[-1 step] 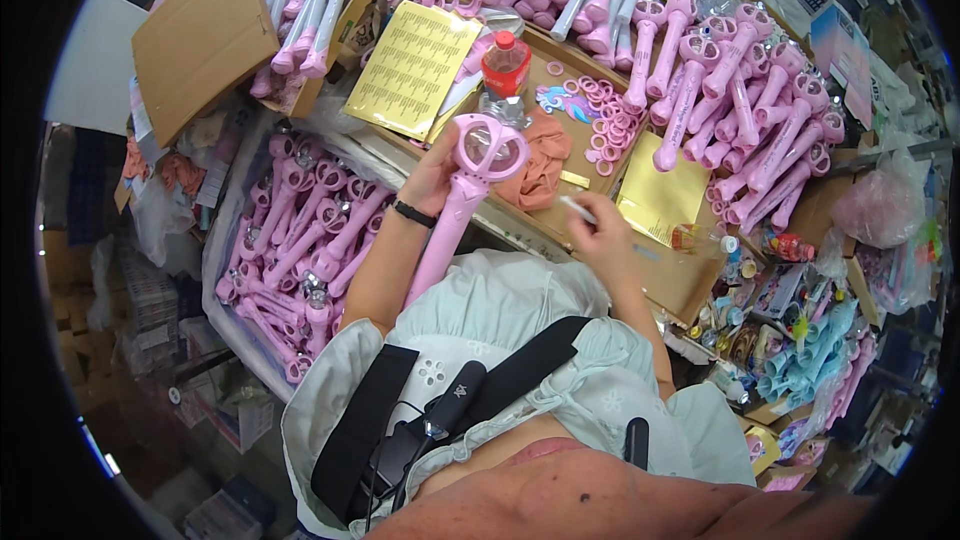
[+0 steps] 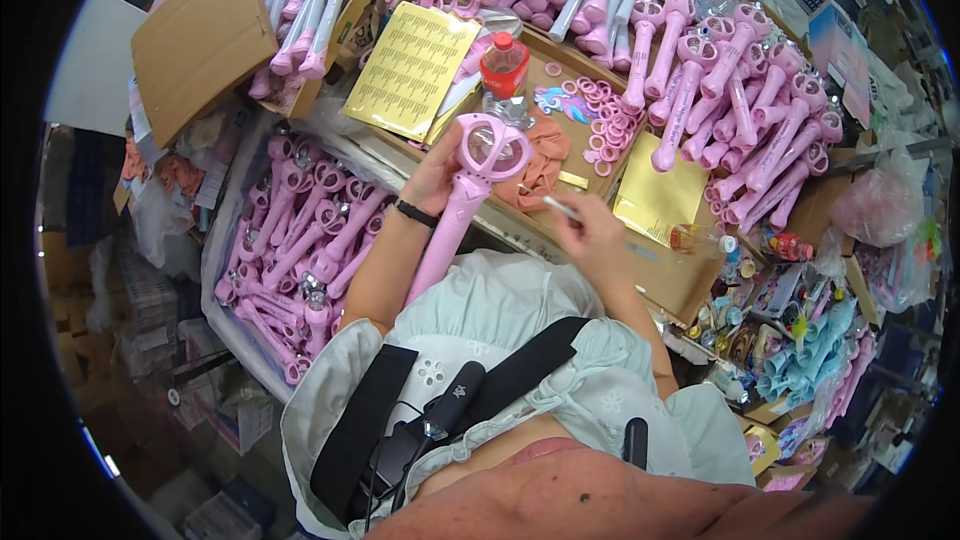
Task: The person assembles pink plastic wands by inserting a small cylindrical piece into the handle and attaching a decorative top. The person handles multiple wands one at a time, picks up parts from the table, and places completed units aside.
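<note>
My left hand (image 2: 432, 181) is closed round a pink toy wand (image 2: 456, 225) just below its round, clear-windowed head. The wand's handle slants down toward my lap. In my right hand (image 2: 598, 238) I pinch a thin white stick (image 2: 560, 207); its tip points left toward the wand but stays apart from it. What its tip is made of is too small to tell. Behind the wand's head lies a crumpled orange cloth (image 2: 545, 155). A small yellow strip (image 2: 574, 180) sits beside the cloth on the cardboard tray (image 2: 640, 275).
A lined bin of pink wands (image 2: 310, 230) stands at my left. More wands (image 2: 745, 100) are heaped at the right. A red-capped bottle (image 2: 504, 65), gold label sheets (image 2: 412, 60), pink rings (image 2: 612, 115) and an open carton (image 2: 200, 25) stand or lie behind my hands.
My right hand has moved slightly left, bringing the white stick nearer the wand's head. My left hand and the wand have hardly moved.
</note>
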